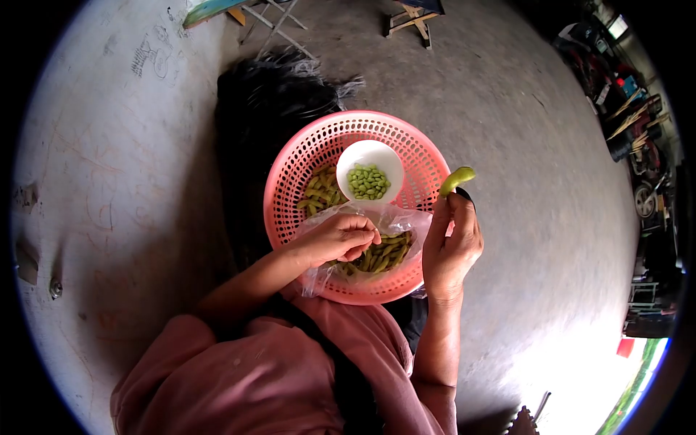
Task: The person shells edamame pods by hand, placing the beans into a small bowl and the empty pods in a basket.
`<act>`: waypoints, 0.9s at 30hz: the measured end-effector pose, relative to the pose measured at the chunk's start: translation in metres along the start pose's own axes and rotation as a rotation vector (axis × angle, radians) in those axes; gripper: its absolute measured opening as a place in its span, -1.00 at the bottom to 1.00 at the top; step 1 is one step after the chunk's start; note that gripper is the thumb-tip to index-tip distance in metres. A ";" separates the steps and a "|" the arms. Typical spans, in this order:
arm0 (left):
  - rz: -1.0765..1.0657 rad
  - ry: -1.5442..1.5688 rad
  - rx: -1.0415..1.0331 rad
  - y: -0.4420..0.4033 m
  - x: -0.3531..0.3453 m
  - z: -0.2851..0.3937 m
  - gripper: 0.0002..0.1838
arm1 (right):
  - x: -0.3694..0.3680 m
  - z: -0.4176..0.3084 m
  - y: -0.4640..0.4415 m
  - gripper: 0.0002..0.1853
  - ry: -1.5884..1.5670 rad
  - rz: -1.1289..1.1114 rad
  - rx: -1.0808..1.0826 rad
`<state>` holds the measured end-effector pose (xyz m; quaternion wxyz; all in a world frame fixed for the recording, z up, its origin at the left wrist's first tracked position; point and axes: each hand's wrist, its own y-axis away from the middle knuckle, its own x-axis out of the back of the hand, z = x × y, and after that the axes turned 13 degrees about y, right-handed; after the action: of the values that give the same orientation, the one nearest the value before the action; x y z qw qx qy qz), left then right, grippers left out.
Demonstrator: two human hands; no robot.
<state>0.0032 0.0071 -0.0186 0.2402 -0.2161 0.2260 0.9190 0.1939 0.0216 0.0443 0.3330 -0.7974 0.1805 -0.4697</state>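
Note:
My right hand (453, 250) pinches a plump green bean pod (458, 178) upright, just past the right rim of a pink plastic basket (290, 156). Something small and dark shows at its fingertips. Over a clear plastic bag (395, 216) of bean pods (384, 255), my left hand (337, 239) is closed with thumb and fingers pressed together. Whether it holds anything I cannot make out. In the basket's far half sits a white bowl (353, 154) of shelled green beans (367, 181). Loose greenish-yellow pods (322, 190) lie in the basket left of the bowl.
A dark, shaggy-edged bundle (268, 94) lies behind the basket on the left. A scrawled white wall (94, 181) runs along the left side. Folding-stool legs (275, 25) stand at the top. Clutter (641, 138) lines the right edge of the concrete floor (544, 203).

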 end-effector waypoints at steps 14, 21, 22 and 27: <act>0.018 -0.224 -0.045 0.003 -0.011 0.002 -0.79 | -0.045 -0.040 -0.001 -0.83 -0.089 -0.294 0.119; -0.036 -0.128 -0.087 0.004 -0.007 0.007 -0.81 | -0.037 0.086 -0.005 -0.53 0.407 -0.665 -0.303; -0.041 -0.114 -0.107 0.005 -0.005 0.013 -0.81 | -0.037 0.086 -0.002 -0.53 0.350 -0.661 -0.312; 0.036 -0.092 -0.325 0.007 0.018 0.040 -0.82 | -0.040 0.088 0.013 -0.58 0.081 -0.552 -0.403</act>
<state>-0.0261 0.0280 0.0067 0.1956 -0.2059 0.0670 0.9565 0.2508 0.0684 -0.0199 0.0215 -0.8468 0.0601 -0.5281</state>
